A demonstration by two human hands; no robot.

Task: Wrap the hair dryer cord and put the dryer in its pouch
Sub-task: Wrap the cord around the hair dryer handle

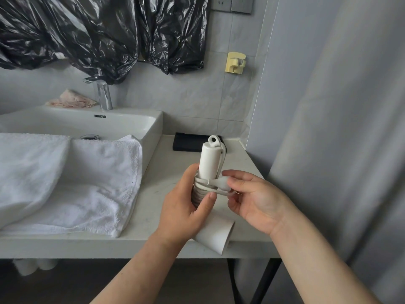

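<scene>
A white hair dryer (210, 159) stands handle-up over the counter, its barrel (215, 235) pointing down toward me. My left hand (186, 209) grips the handle where the white cord (200, 189) is coiled in several turns. My right hand (254, 196) pinches the white plug end (221, 183) of the cord against the coils. A flat black pouch (187, 142) lies on the counter behind the dryer, by the wall.
A white sink (122, 121) with a chrome tap (103, 93) is at the left, a white towel (87, 183) draped over its front. A grey curtain (339, 128) hangs at right. A yellow wall hook (235, 62) and black plastic sheeting (98, 34) are above.
</scene>
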